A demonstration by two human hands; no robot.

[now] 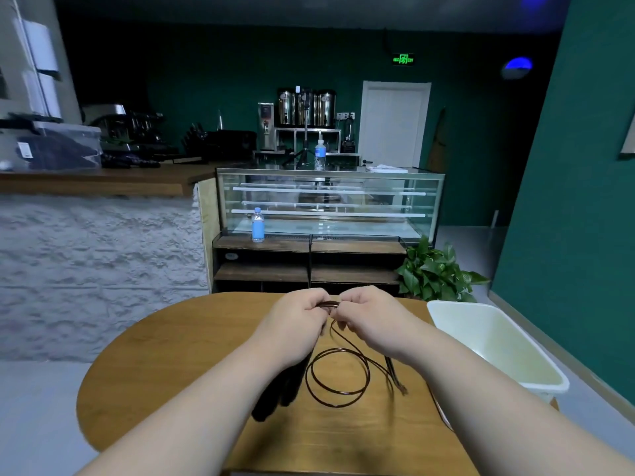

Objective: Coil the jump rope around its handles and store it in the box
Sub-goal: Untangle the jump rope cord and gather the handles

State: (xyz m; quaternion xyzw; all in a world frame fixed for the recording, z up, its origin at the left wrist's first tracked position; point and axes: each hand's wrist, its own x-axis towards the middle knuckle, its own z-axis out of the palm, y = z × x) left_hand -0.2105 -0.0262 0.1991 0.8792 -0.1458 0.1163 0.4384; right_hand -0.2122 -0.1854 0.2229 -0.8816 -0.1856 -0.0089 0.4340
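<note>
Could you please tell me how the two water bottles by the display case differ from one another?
The upper water bottle stands on top of the glass display case, while the lower water bottle stands on the wooden shelf at the case's front left. The upper one looks partly empty with a narrow blue label; the lower one looks mostly pale blue. Both stand upright, capped, and are clear plastic.

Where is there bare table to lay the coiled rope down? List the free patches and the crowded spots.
Free: the left part of the table, between its left edge and the left forearm; also the far strip beyond both hands. Crowded: the middle, where the rope loops beside the black handles, and the right edge by the white box.
</note>
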